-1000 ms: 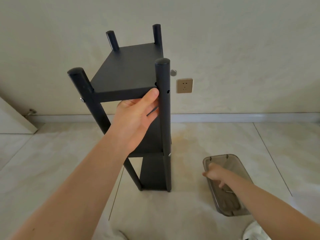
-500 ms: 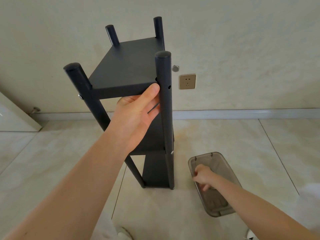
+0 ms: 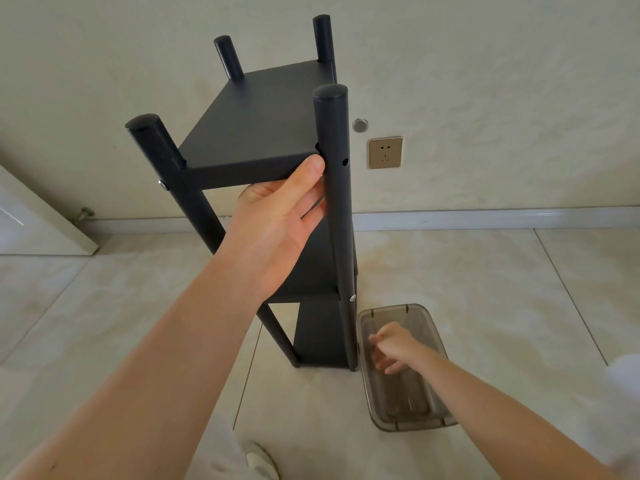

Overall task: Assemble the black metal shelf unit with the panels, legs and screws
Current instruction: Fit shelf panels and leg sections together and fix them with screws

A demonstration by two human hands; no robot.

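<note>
Shelf (image 3: 256, 123) is standing upright on the floor, all four legs on, three panels in. Left hand (image 3: 280, 216) is gripping the top panel's front edge beside the near-right leg (image 3: 334, 168), whose screw hole is showing empty. Right hand (image 3: 391, 351) is reaching into the tray (image 3: 398, 420), fingers loosely spread, likely for a screw; I cannot tell if it is holding one

My left arm reaches forward and up, forearm bare, wrist straight. My left hand (image 3: 277, 233) is raised, palm turned to the right, thumb (image 3: 304, 174) stretched upward with its tip pressing flat, the other fingers curled loosely forward. My right arm stretches down and forward at a lower level. My right hand (image 3: 393, 349) hangs low, fingers pointing downward and blurred, so their grip is unclear.
</note>
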